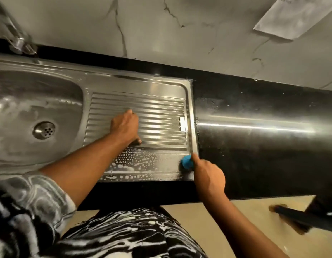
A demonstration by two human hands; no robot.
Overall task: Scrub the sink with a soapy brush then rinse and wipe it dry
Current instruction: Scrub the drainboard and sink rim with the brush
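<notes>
At the near right corner of the sink (pixel 161 86), where steel meets the black surface (pixel 254 146), the right hand (pixel 208 175) pinches a small blue brush (pixel 186 162), forefinger stretched along its far side. The brush looks light and stiff-bodied, with a rounded blue top over what seem dark bristles. Wet with soap, it is probably slippery, so a firm grip round the blue top, pressing downward, seems best. White suds (pixel 124 164) bead the flat strip along the near edge. Further in, well apart from the right, the left hand (pixel 124 125) rests on the ribbed drainboard, thumb splayed; its fingers are hidden, so I cannot tell whether they are curled. Leftward lies the basin with its drain (pixel 43 130), the tap (pixel 18 41) at the far left corner.
</notes>
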